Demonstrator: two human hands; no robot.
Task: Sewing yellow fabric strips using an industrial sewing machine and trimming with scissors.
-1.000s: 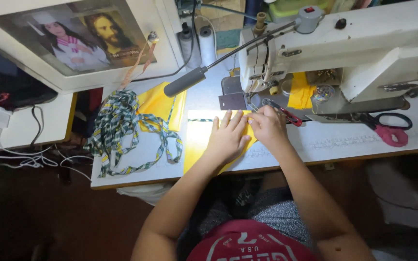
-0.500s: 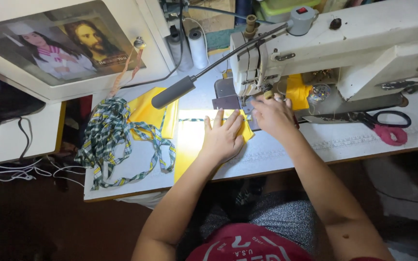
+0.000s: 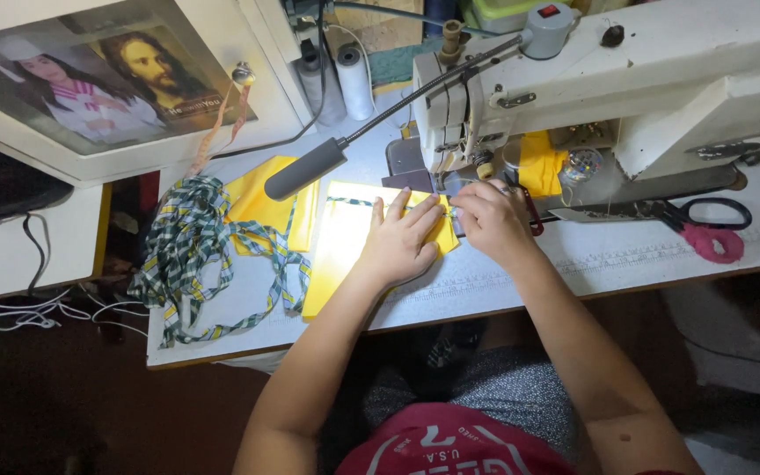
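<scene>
While both hands work at the needle, the scene reads so:

Left hand (image 3: 400, 239): flat, fingers spread, pressing the yellow cloth (image 3: 345, 246) to the bench (image 3: 521, 273) — no closed grip.
Right hand (image 3: 490, 220): fingers curled at the cloth's edge by the presser foot; how tightly they pinch, I cannot tell.
Progress: plaid trim (image 3: 349, 201) lies along the cloth's top edge; seam looks barely begun — most remains, I judge.
Waiting: plaid strips (image 3: 191, 255), more yellow pieces (image 3: 261, 207).
Containers: none with visible contents.
Scissors (image 3: 701, 224): right, apart.
</scene>
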